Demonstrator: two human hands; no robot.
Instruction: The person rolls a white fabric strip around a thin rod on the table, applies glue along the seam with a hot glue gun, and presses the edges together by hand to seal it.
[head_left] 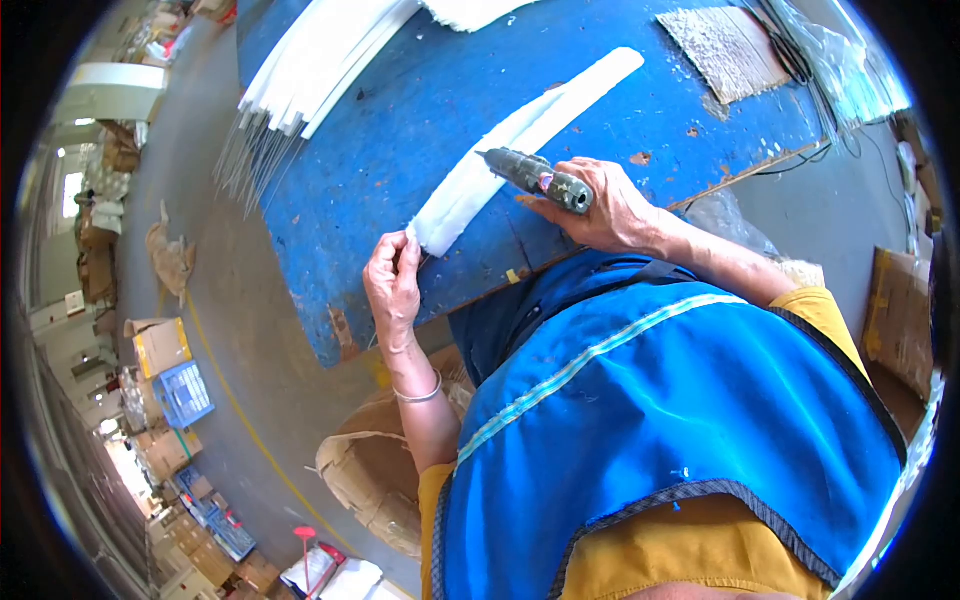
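Observation:
A long white fluffy strip (455,205) lies slantwise over the blue table, with a narrower smooth white part running to its far end. My left hand (392,275) pinches the strip's near end between thumb and fingers. In my right hand (610,205) is a dark glue gun (535,178), gripped from behind. Its thin tip points left and sits over the upper edge of the strip; whether it touches cannot be made out. The handle is mostly hidden by my fingers.
The blue table (360,180) bears a bundle of white strips (325,55) with thin wires hanging over its left edge. A fluffy grey-white mat (722,52), dark cables (790,50) and clear plastic (840,70) are at the right. An open cardboard box (370,480) stands below.

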